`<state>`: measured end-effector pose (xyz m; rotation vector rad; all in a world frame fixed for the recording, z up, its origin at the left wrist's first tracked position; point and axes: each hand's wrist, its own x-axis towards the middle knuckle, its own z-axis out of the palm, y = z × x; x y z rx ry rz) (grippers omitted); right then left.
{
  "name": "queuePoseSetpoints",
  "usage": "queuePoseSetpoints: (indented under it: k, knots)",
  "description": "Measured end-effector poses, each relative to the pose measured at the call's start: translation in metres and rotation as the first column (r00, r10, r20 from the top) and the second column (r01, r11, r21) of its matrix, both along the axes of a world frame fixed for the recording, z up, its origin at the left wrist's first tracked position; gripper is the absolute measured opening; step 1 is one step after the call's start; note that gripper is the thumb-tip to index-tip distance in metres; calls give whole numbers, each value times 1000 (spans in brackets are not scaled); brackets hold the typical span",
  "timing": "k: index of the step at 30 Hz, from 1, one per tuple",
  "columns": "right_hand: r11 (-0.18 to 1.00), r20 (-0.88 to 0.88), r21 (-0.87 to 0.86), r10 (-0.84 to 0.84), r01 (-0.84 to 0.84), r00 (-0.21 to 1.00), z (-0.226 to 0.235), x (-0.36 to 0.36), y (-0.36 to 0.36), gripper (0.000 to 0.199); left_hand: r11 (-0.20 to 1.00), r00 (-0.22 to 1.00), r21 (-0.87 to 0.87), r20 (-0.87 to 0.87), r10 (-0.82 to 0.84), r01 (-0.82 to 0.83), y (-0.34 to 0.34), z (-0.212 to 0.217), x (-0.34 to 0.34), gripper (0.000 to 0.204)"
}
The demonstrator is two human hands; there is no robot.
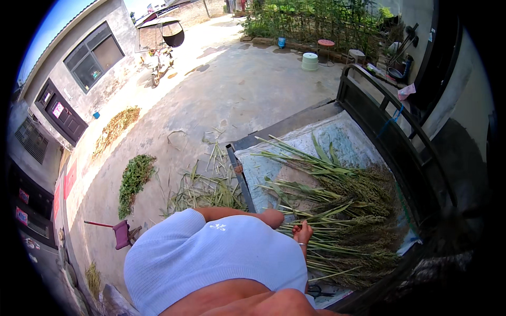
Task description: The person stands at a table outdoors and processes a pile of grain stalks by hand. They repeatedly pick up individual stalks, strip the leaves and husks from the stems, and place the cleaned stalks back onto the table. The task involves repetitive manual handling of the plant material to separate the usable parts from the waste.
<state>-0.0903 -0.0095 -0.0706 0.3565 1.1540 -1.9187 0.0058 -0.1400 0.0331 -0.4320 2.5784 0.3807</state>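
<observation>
The right hand (pixel 302 232) has its fingers curled together on green grain stalks (pixel 337 210) piled just beyond it

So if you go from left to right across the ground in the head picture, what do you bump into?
Maroon stool → green leaf pile → scattered stalks on the concrete → hand → heap of grain stalks on the cart → black cart railing.

A grey house (pixel 79 63) stands at the far left of the concrete yard (pixel 237 89). Before its wall lie a dry straw pile (pixel 115 126) and, nearer, a green weed heap (pixel 134 179). Farther from the house stands a pale bucket (pixel 310 61) beside a red stool (pixel 326 44).
</observation>
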Motion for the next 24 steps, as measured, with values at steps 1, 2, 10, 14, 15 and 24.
queuePoseSetpoints:
  k: [1, 2, 10, 14, 15, 24]
  knots:
    - [999, 7, -31, -14, 14, 1000, 1, 1, 0, 20, 988, 999, 147, -26, 48, -44, -11, -20, 4, 14]
    - [998, 21, -63, -22, 23, 1000, 2, 3, 1, 20, 953, 994, 289, -41, 105, -89, -24, -40, 11, 15]
    - [994, -101, -78, -85, 77, 991, 23, -10, -4, 22, 275, 775, 784, 371, 512, -557, -25, -10, 15, 25]
    - [989, -243, -116, 56, -87, 968, 22, -4, 4, 25, 430, 803, 715, 315, 505, -551, -28, -21, 23, 27]
    - [987, -288, -131, 48, -89, 956, 25, -3, 0, 25, 481, 807, 685, 278, 520, -546, -31, -23, 26, 27]
    - [954, -296, -225, 125, -196, 947, 47, -6, -11, 22, 749, 764, 282, -74, 640, -600, -89, -86, 48, 23]
